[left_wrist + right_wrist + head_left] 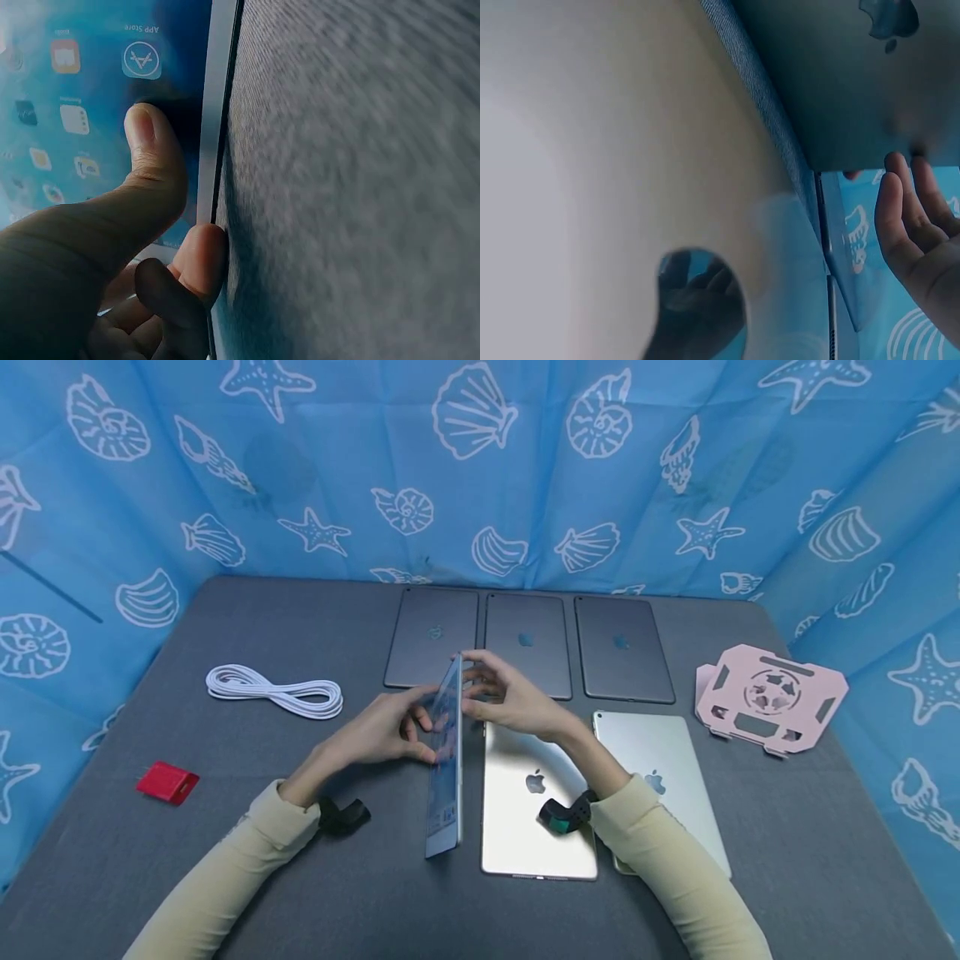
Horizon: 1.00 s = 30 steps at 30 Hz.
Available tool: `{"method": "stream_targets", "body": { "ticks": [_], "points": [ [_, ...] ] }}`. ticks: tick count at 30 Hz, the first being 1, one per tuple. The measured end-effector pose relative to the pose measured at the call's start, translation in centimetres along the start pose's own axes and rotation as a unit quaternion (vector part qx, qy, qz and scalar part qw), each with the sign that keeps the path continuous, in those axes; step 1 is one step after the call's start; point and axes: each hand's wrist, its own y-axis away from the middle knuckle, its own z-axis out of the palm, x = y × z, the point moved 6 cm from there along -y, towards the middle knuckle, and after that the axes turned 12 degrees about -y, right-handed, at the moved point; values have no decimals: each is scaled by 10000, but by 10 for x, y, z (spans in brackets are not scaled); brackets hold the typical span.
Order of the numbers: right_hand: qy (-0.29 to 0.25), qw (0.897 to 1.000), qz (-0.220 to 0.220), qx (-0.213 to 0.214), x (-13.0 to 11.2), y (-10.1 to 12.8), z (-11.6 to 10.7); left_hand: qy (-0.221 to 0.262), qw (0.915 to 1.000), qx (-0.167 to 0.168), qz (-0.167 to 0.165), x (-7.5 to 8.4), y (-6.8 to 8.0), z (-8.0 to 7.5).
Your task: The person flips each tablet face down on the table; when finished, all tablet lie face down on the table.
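A tablet [446, 760] with a lit screen stands on its long side, its screen facing left and its back facing right. My left hand [386, 727] holds it from the screen side; in the left wrist view the thumb [154, 150] lies on the screen and a fingertip is at the lower edge. On the other side, my right hand [510, 697] touches the far upper part with fairly straight fingers, the fingertips [895, 161] against the back in the right wrist view. Beside it a silver tablet [517, 827] lies back up, below my right hand.
A second silver tablet [682, 752] lies partly under my right forearm. Three dark grey tablets [435, 610] form a row at the back. A pink perforated stand [813, 702] is at right; a coiled white cable [277, 691] and a red charger [167, 782] are at left.
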Motion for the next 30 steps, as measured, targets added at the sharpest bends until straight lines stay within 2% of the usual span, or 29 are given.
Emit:
{"method": "stream_targets", "body": {
  "ticks": [7,12,16,20,26,30],
  "points": [
    [128,9999,-63,29,-2,-2,5,-11,9996,-205,188,4,-2,2],
    [217,9997,-108,5,-1,-2,6,394,9974,-531,289,4,2,-2],
    [234,9997,-117,9,-2,-2,7,797,9941,-652,342,8,4,-10],
    [248,9996,-152,17,-1,-2,7,1029,9921,-617,375,11,5,-17],
    [307,9994,-107,-89,3,-4,11,1029,9926,-539,362,16,9,-27],
    [530,9984,-56,-163,5,-6,15,1017,9924,-578,389,19,8,-32]
  ]
}}
